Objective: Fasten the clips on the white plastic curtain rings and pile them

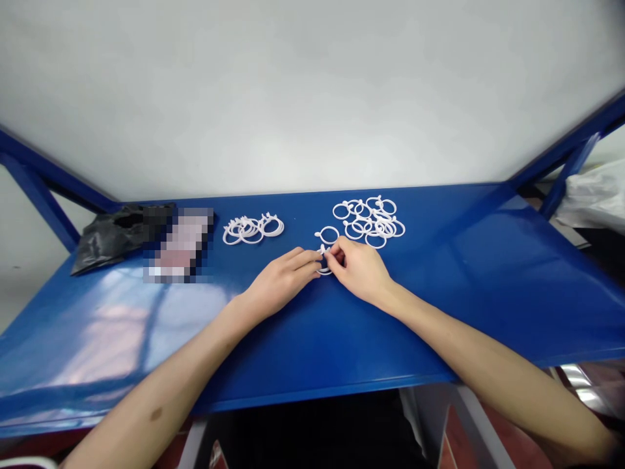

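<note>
Two hands meet on one white ring at the middle of the blue table.

The left hand (280, 280) lies low over the table (439, 293), its fingers stretched toward 3 o'clock and the tips pinched on the ring (324, 268). The right hand (359, 270) comes in from 4 o'clock, its fingers curled shut on the other side of the same ring. The ring sits between the two sets of fingertips, at or just above the table top; which of the two cannot be told. A single loose ring (328, 235) lies just beyond it at 12 o'clock. A heap (371, 220) of like rings lies near at 1 o'clock. A row (252, 228) of overlapping rings lies at 10 o'clock. A black bag (105, 238) rests at 9 o'clock, well apart, near the table's left edge.
</note>
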Action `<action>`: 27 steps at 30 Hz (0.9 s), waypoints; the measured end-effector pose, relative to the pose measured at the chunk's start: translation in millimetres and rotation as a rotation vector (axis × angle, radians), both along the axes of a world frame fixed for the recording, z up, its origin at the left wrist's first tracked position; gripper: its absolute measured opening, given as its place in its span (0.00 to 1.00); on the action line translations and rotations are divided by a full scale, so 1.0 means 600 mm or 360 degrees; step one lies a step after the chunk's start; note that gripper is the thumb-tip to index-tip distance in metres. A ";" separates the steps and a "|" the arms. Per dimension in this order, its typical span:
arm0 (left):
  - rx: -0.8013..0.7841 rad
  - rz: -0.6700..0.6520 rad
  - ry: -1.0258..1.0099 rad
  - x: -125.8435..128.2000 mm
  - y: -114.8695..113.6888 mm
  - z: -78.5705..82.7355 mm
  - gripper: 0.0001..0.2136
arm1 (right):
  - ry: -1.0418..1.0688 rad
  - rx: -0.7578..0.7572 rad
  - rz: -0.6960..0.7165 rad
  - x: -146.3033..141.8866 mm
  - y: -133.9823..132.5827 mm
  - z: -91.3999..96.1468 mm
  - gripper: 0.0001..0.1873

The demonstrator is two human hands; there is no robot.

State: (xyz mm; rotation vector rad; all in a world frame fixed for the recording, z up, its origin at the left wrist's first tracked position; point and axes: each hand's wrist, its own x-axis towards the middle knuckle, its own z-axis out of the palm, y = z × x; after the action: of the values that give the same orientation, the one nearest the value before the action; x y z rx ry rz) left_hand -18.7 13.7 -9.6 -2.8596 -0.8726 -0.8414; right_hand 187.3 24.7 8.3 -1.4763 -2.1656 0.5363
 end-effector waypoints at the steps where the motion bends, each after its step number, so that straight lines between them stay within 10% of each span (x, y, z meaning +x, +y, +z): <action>1: 0.0019 -0.0009 0.0049 0.000 0.000 0.000 0.08 | -0.0006 0.0011 0.0008 0.000 0.001 -0.001 0.05; 13: 0.0044 0.0076 0.0248 0.000 0.006 -0.011 0.12 | -0.0319 0.0553 0.0752 0.027 0.003 0.010 0.11; 27: 0.0213 0.0002 0.0367 -0.014 -0.002 0.023 0.12 | -0.0390 0.0677 0.0962 0.031 0.002 0.002 0.14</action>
State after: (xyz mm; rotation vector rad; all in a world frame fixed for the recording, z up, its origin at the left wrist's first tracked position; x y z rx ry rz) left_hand -26.9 12.3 4.4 -2.7663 -0.7604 -0.5324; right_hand 206.1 26.2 9.5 -0.6813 -2.7079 0.0599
